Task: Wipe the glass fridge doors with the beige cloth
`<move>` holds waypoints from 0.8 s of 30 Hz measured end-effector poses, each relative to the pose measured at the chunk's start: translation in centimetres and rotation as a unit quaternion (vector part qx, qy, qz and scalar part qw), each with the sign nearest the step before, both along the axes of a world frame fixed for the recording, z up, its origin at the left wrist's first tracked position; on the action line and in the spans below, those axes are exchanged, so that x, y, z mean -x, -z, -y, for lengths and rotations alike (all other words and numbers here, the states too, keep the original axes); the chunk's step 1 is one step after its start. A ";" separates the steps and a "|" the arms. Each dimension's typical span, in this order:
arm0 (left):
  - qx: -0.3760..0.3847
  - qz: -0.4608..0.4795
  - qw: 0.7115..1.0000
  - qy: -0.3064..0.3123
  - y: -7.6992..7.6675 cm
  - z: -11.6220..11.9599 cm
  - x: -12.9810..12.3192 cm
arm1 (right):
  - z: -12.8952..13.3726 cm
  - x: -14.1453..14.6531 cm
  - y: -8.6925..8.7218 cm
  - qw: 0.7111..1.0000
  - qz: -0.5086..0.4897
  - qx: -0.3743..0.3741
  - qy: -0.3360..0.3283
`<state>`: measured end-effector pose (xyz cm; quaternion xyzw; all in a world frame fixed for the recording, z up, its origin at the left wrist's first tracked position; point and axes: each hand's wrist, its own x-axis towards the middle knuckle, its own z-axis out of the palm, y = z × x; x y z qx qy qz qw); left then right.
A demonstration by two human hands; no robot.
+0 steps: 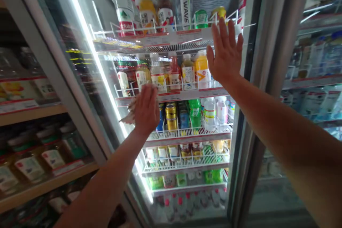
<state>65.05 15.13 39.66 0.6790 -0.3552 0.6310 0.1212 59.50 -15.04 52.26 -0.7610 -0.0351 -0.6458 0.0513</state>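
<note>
Palm forward and fingers spread, my right hand (225,51) rests at the upper right of the glass door (104,17) of a lit drinks cooler. Nothing is in it. Lower and to the left, my left hand (146,108) presses a crumpled pale cloth (129,117) near the glass, its fingers close together and slightly blurred. Behind the glass, the top shelf carries bottles, among them a dark-capped one marked WAVE (185,9). An orange juice bottle (202,69) stands on the second shelf, left of my right hand.
Cans and a green bottle (195,113) fill the third shelf, with more drinks below. A wooden shelf (50,114) with large bottles lies to the left. The metal door frame (263,78) and another cooler with bottles are at the right.
</note>
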 end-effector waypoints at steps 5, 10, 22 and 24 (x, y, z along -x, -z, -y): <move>-0.063 -0.025 0.997 0.023 -6.4 1.7 -0.2 | 0.3 0.2 0.7 1.000 0.016 0.015 0.002; 0.059 0.008 0.998 0.018 -8.2 3.9 -0.3 | 0.2 0.6 0.7 0.999 0.030 0.019 0.016; -0.026 0.021 0.999 -0.011 -14.2 8.1 1.1 | 0.0 1.3 0.6 0.995 0.008 0.030 0.093; -0.067 -0.001 0.998 0.006 -13.6 9.5 1.7 | 0.1 1.3 0.6 0.995 0.002 0.023 0.099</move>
